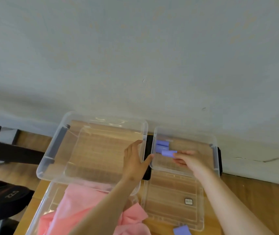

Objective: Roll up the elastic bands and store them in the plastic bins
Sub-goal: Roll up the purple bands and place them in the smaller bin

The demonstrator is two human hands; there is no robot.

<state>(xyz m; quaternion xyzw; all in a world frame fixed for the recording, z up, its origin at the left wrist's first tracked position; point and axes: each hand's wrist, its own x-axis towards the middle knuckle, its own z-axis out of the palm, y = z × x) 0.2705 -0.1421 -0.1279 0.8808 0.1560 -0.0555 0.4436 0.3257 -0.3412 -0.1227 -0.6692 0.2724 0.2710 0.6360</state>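
Pink elastic bands (77, 206) lie heaped at lower left, below the large clear bin (50, 155). The left hand (136, 160) rests with straight fingers against that bin's right wall. The right hand (187, 161) pinches a rolled purple band (169, 153) inside the small bin (186, 131), beside two more rolls (162, 145).

Soft, even daylight and faint shadows. The whole frame is slightly blurred. Wide-angle distortion bends the wall (135, 48) line at the edges. Pale glare streaks the left bin (101, 118) rim.
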